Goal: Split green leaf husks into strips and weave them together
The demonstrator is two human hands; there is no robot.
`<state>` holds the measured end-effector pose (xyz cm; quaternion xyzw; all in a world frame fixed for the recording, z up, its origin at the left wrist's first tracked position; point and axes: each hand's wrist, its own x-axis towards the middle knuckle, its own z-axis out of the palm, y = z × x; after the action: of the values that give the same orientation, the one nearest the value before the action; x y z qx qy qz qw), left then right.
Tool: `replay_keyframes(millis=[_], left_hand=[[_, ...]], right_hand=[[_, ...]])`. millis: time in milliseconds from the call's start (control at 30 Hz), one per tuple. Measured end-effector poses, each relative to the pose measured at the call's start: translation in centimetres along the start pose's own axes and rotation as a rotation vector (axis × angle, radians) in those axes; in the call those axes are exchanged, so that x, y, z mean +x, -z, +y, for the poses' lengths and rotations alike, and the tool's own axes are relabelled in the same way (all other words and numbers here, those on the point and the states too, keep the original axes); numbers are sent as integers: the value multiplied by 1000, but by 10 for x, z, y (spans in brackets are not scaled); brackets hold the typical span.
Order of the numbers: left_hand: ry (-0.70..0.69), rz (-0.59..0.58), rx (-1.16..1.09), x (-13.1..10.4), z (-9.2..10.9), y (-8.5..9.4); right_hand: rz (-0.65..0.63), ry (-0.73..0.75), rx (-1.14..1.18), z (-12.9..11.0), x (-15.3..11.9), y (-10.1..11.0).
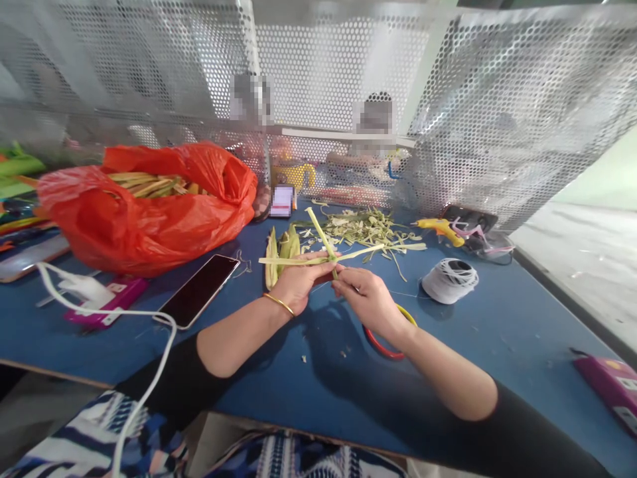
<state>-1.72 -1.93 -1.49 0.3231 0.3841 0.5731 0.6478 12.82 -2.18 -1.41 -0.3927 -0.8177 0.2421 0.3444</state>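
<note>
Near the middle of the blue table, my left hand grips several pale green leaf strips where they cross. The strips stick out left, right and upward from the crossing. My right hand pinches the lower end of the strips, close against the left fingertips. Beyond my left hand lie folded green husks. A heap of leaf scraps spreads behind both hands. Partly under my right wrist is a red and yellow ring. A spool of white thread stands to the right, its thin thread running toward my hands.
A red plastic bag full of strips sits at the left, near a dark phone, a purple power strip and a white cable. A yellow glue gun lies back right. A perforated metal screen borders the table; people sit behind it.
</note>
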Motion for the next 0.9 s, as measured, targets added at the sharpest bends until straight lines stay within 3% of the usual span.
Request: replay_keyframes(millis=[133, 233, 367, 500, 633, 767, 900], left_hand=[[-8, 20, 12, 1, -1, 1], [-7, 26, 43, 1, 4, 3], [36, -24, 149, -2, 11, 4], [112, -39, 222, -5, 7, 1], [84, 32, 235, -5, -1, -3], [79, 25, 234, -3, -4, -3], [35, 31, 223, -3, -3, -2]], right_hand=[[-21, -27, 34, -4, -2, -1], [-18, -201, 126, -3, -2, -3], [173, -502, 587, 3, 5, -1], [299, -635, 975, 7, 11, 1], [351, -606, 972, 9, 11, 1], [413, -550, 926, 9, 13, 4], [282, -601, 846, 8, 14, 10]])
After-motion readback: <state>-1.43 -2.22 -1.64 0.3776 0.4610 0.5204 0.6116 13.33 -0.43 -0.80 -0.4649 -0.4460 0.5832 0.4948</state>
